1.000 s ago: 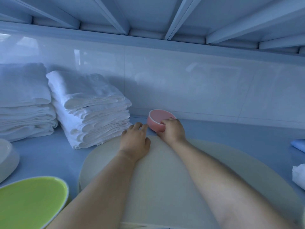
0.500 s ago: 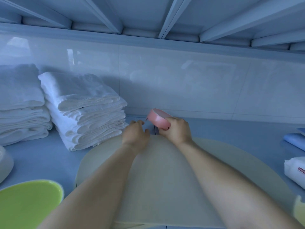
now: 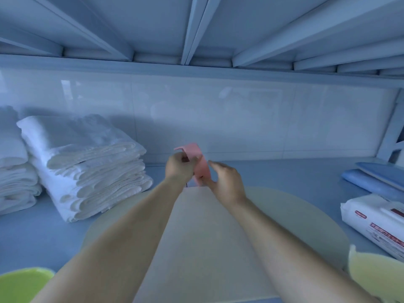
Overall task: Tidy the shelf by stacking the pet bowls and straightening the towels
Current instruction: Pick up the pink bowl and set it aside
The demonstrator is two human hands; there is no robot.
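Nearest, a green bowl sits at the left edge. Beyond it, lifted above the shelf, the pink bowl is tilted on edge and blurred. The left hand grips it with curled fingers, and the right hand is beside it with loose fingers, perhaps touching its lower rim. Folded towels are stacked farther left.

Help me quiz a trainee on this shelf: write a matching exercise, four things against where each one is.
Things: 1 pink bowl; 2 white towels; 3 green bowl; 4 wipes pack.
Places: A right side of the shelf; B bottom-left corner of the view; C gripped by the left hand; D stacked at the left.
Pairs: 1-C, 2-D, 3-B, 4-A.
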